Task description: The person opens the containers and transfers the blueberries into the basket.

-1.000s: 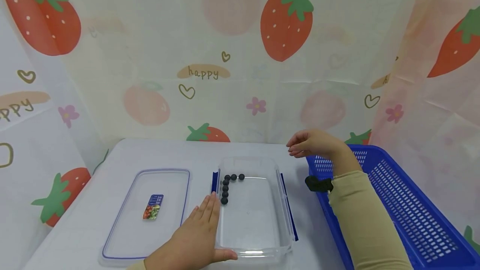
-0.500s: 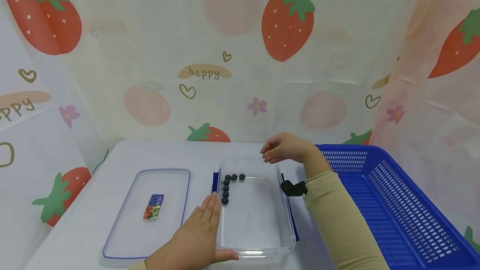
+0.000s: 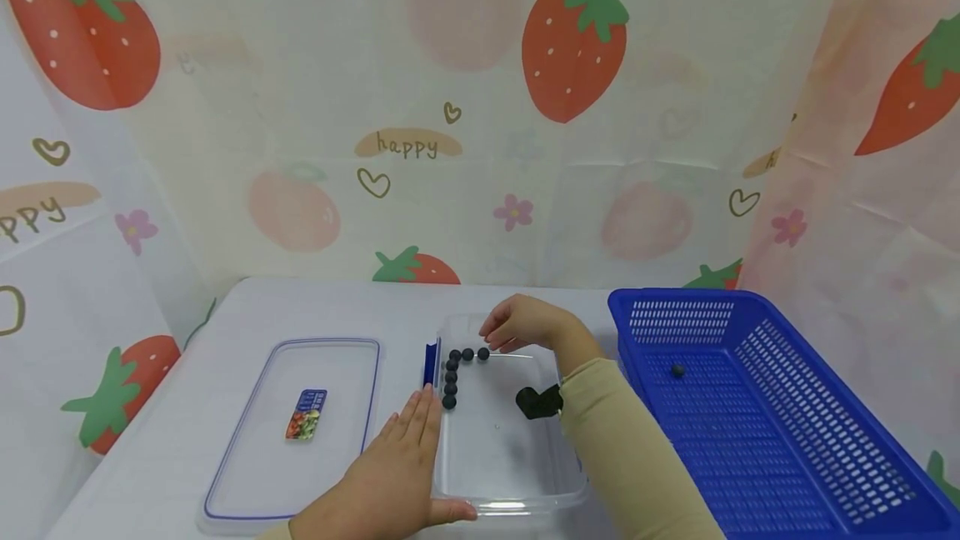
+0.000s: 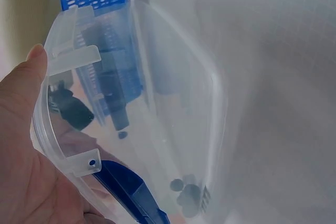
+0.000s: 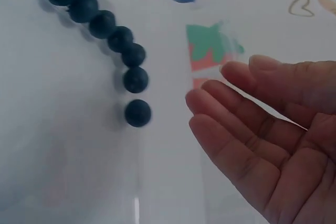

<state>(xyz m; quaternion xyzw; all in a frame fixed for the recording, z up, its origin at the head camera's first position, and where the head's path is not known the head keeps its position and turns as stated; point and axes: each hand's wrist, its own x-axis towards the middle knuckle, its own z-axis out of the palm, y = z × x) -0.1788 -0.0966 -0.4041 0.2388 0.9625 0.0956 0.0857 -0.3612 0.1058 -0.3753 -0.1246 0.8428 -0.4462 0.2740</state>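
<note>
Clear plastic container: on the white table, seven dark balls lined in its far left corner. Left hand: flat, fingers straight, pressed against the container's near left rim. Right hand: over the far wall, fingers relaxed, holding nothing, beside the balls. Lid: left of container. Blue basket: right, one ball inside

Seven dark balls in one clear container — an eighth ball alone in one blue basket; one lid, two hands.
</note>
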